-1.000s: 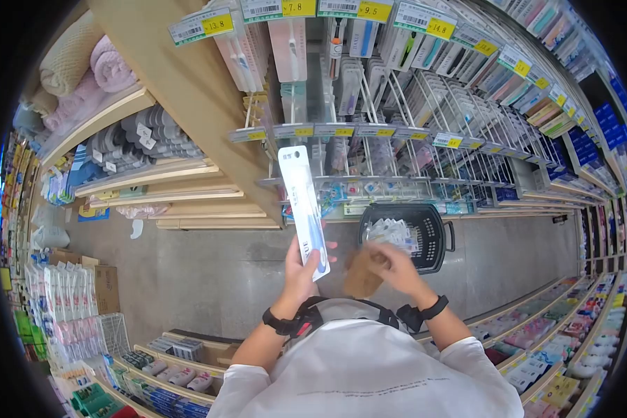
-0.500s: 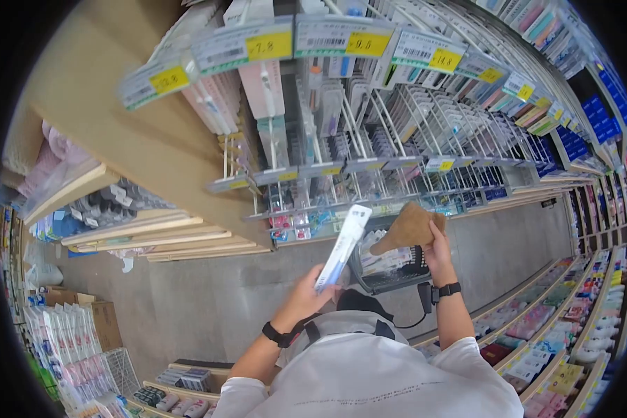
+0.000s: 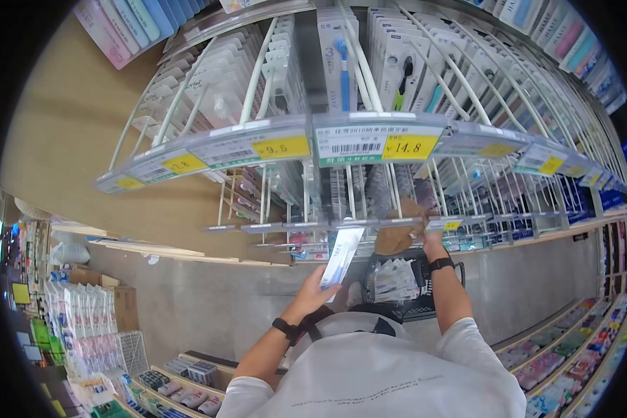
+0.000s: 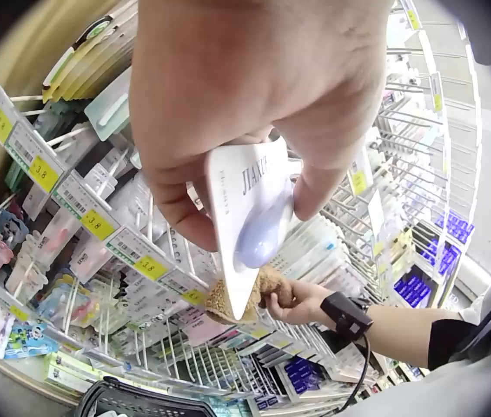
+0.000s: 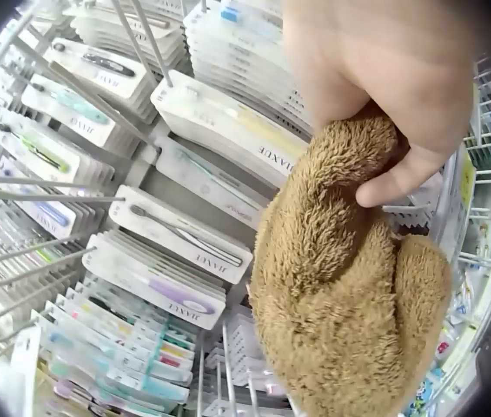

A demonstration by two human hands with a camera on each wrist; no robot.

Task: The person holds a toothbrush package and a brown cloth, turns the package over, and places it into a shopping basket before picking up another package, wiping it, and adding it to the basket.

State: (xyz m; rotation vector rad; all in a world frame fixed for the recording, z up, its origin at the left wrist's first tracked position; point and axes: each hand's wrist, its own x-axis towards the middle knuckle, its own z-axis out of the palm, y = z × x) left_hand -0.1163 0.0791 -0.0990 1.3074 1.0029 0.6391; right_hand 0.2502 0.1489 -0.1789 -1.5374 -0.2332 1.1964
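My left hand grips the lower end of a white packaged toothbrush, which points up and to the right in the head view. In the left wrist view the toothbrush pack shows a pale blue-violet handle under clear plastic, pinched between thumb and fingers. A fluffy brown cloth hangs bunched from my right hand, its thumb pressed against the folds. That hand is at the lower hooks of the rack, in front of hanging toothbrush packs. In the head view a price rail partly covers the cloth.
A price rail crosses close in front, with long metal hooks behind it. On the floor below stands a black basket holding several white packs. A wooden panel rises at left; low shelves of goods flank me behind.
My right hand has lifted the brown cloth away from my body, up to the rack. The toothbrush pack in my left hand has swung to lean right. The rack now appears much closer.
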